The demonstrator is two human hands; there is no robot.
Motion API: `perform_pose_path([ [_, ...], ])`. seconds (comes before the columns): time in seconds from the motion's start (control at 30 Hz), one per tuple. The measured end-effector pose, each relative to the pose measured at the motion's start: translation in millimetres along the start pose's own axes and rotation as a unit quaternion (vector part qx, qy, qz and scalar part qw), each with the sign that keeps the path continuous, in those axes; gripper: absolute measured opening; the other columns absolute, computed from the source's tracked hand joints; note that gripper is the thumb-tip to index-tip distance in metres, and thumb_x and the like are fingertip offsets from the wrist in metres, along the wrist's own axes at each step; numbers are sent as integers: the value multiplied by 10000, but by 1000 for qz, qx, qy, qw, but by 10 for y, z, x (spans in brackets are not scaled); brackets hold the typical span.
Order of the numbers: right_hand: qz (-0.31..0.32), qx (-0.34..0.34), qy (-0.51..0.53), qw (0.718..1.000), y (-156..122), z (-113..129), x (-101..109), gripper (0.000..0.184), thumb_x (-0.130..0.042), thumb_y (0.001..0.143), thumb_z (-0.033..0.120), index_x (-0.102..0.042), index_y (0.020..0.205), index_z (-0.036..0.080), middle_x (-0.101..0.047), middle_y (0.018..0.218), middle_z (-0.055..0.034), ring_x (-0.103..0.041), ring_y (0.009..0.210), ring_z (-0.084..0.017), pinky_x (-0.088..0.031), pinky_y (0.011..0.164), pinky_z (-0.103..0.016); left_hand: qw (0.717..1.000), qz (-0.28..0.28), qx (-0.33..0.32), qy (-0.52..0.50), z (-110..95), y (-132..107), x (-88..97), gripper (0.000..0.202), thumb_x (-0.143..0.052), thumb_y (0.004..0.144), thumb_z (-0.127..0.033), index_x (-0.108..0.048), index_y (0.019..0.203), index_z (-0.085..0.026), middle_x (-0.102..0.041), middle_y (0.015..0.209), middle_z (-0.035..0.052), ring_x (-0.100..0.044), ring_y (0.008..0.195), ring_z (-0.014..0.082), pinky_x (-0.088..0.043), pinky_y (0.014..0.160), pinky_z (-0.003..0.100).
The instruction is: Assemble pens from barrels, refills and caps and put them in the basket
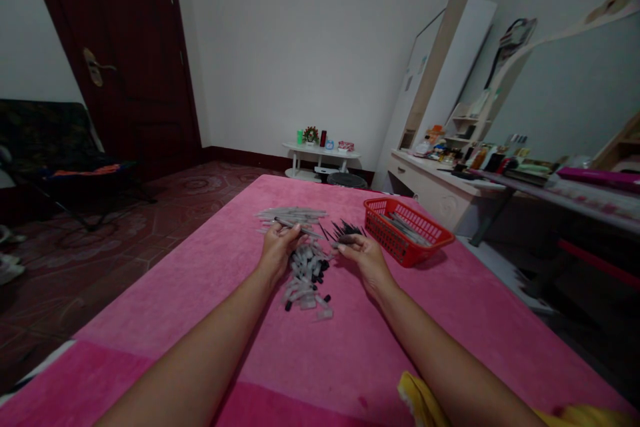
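Note:
My left hand point(276, 252) is closed on a slim grey pen barrel point(306, 232), which slants across the thumb and fingertips. Behind it, many similar pen barrels point(290, 212) lie in a loose pile. My right hand point(367, 259) pinches a small dark piece point(346, 239), its exact kind too small to make out. Just beyond those fingers is a bunch of thin black pointed pieces point(350, 228). Between my wrists, clear pen caps point(306, 265) are heaped with small black plugs point(321, 271) among them. The two hands are apart.
A red plastic basket point(400, 250) holding more pen barrels stands right of my right hand. Everything lies on a pink cloth-covered table point(200, 300). A yellow cloth point(423, 400) is near my right forearm. A cluttered dressing table point(430, 177) stands at the right.

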State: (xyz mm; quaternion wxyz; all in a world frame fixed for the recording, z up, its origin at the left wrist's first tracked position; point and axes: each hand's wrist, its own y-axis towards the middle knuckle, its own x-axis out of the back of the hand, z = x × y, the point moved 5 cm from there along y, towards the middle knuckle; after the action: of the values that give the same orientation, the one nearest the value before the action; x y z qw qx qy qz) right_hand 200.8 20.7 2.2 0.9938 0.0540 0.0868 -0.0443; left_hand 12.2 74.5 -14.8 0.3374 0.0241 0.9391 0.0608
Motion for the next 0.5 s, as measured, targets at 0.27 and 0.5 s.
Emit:
perform_pose_path([
  [0.27, -47, 29, -24, 998, -32, -18, -24, 392, -794, 570, 400, -590, 793, 150, -669, 630, -26, -619, 510, -140, -451, 404, -197, 1000, 7, 19, -4, 8, -28, -32, 476, -855, 531, -231, -543, 879, -143, -702, 796, 30, -693, 750, 168, -572, 717, 292],
  [0.5, -46, 58, -38, 997, -45, 13, -53, 367, -768, 614, 389, -573, 833, 169, -677, 700, -24, -655, 571, -168, -485, 461, -231, 999, 24, 33, -2, 10, -41, -65, 415, -845, 544, -216, -548, 825, -141, -697, 767, 21, -684, 698, 158, -580, 658, 272],
])
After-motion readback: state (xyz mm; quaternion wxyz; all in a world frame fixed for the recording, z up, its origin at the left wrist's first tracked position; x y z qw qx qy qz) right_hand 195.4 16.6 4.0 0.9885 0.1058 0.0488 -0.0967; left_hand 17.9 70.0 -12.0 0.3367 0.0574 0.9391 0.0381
